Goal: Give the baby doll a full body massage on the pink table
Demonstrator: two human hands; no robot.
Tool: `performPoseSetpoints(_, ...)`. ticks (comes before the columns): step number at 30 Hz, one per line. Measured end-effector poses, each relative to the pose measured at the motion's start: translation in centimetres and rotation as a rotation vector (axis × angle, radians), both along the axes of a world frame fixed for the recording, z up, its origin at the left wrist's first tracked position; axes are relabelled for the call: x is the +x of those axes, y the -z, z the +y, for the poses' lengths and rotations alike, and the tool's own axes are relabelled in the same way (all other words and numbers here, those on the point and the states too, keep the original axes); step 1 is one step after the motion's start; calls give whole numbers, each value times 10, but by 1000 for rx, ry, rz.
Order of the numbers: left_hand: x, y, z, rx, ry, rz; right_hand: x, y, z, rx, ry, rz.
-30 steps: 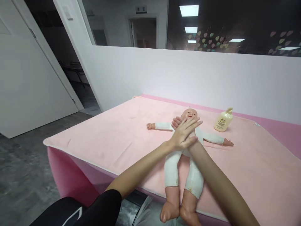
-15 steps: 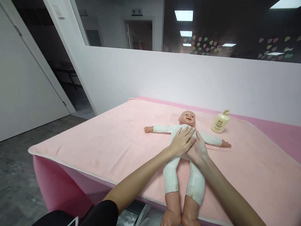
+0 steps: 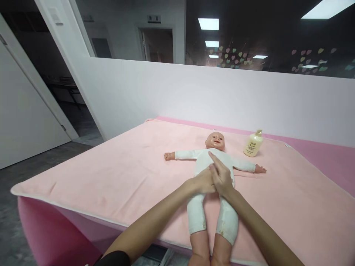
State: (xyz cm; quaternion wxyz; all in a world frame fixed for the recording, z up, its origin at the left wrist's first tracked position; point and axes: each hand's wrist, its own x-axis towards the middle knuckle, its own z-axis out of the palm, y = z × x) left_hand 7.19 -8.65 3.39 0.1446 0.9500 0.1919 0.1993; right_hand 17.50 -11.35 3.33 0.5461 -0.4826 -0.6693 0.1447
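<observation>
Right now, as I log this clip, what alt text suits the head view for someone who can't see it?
Someone's left hand and right hand meet over the torso of a baby doll lying face up, arms spread, on a pink blanket. Farther back, right of center, stands a pale yellow pump bottle.

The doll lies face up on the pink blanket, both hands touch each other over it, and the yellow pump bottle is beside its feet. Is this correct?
Only the place of the yellow pump bottle is wrong: the head view shows it near the doll's head. The rest is right.
</observation>
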Motion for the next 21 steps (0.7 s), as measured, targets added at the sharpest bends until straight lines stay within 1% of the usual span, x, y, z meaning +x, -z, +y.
performPoseSetpoints(1,1,0,1,-8,10,12,-2,2,1,-30,2,-66)
performPoseSetpoints(3,3,2,6,-6,26,50,-3,5,3,-62,15,-133)
performPoseSetpoints(7,8,6,21,47,-98,87,-2,7,6,-34,44,-121)
performPoseSetpoints(9,9,8,26,57,-179,137,-1,9,7,-30,59,-103)
performPoseSetpoints(11,9,10,29,26,-292,156,1,11,8,-41,71,-90)
performPoseSetpoints(15,4,17,35,-104,-486,71,5,15,11,-112,105,-108)
performPoseSetpoints(18,-3,24,41,-212,-553,-16,6,20,14,-163,72,-296)
performPoseSetpoints(21,-9,32,46,-249,-525,-107,7,24,16,-171,31,-541)
